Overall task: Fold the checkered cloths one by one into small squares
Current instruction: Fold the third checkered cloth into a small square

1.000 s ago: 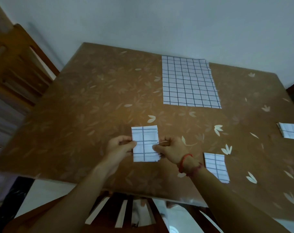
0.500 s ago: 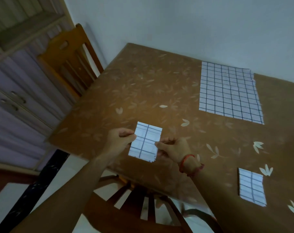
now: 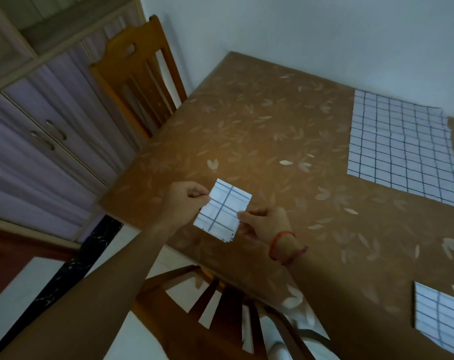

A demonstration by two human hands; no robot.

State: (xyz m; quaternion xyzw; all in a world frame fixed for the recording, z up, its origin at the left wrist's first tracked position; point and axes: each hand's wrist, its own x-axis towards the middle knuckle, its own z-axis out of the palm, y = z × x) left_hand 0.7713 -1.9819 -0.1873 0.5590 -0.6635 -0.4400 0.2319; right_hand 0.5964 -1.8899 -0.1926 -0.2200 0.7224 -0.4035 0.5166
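I hold a small folded checkered cloth [image 3: 222,210], white with dark grid lines, just above the near left part of the brown leaf-patterned table [image 3: 259,141]. My left hand [image 3: 184,201] pinches its upper left edge. My right hand [image 3: 264,223], with a red string on the wrist, pinches its lower right edge. A large unfolded checkered cloth [image 3: 399,149] lies flat at the far right of the table. Another folded checkered square [image 3: 437,322] rests near the table's front right edge.
A wooden chair [image 3: 135,71] stands at the table's left side, with a pale cabinet [image 3: 44,120] behind it. A second chair back [image 3: 220,307] sits under my arms at the table's near edge. A white wall rises behind the table.
My view has swung to the left, bringing the chair and cabinet into sight. Both hands carried the folded cloth toward the table's near left corner and tilted it.
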